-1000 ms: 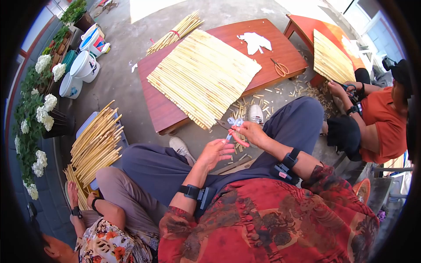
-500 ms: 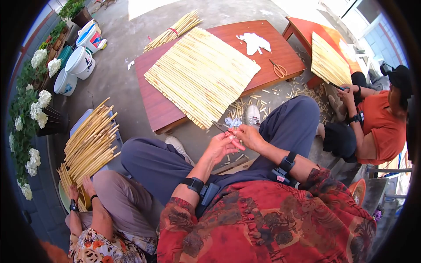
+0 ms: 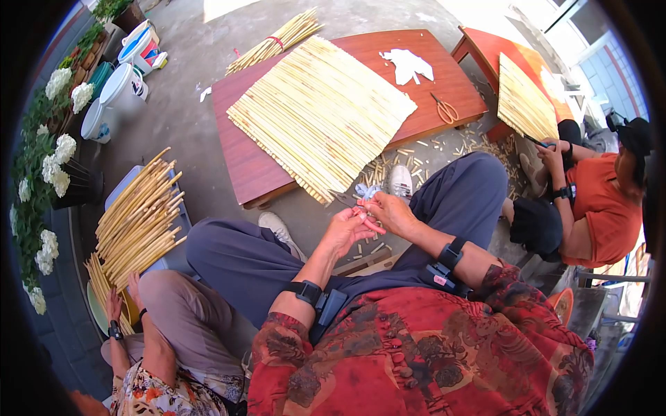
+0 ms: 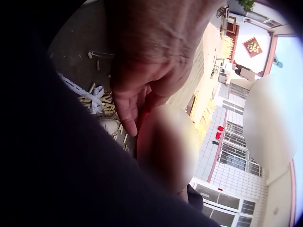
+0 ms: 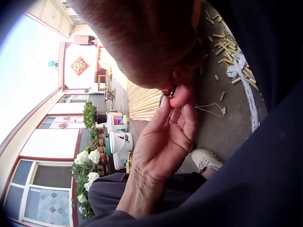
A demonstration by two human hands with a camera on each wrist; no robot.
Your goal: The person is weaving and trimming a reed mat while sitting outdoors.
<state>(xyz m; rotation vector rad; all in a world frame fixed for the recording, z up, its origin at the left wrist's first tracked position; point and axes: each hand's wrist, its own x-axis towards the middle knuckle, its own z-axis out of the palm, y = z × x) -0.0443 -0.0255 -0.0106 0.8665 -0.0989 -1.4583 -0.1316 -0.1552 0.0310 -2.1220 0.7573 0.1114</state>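
Close above my lap, both hands meet at the red-handled shears [image 3: 372, 225]. The thumb and index finger of my left hand [image 3: 347, 231] pinch at the tool, other fingers loosely bent; the right wrist view shows its palm [image 5: 163, 142]. My right hand [image 3: 390, 213] grips the shears from the other side, covering much of them. Dark blades point toward the near edge of the reed mat [image 3: 319, 114], which lies on the brown table [image 3: 243, 159]. A crumpled pale strip [image 3: 368, 190] hangs beyond my fingertips. What the pinching fingertips hold is too small to tell.
Orange-handled scissors [image 3: 445, 109] and white paper [image 3: 407, 65] lie on the table. Cut reed pieces [image 3: 416, 161] litter the floor. Reed sticks [image 3: 139, 215] fill a tray at left, beside a seated person [image 3: 166, 347]. Another person [image 3: 603, 201] sits at right.
My left hand has moved up and right to meet my right hand at the shears, its spread fingers now pinching. The person at left has lowered their hands toward the sticks.
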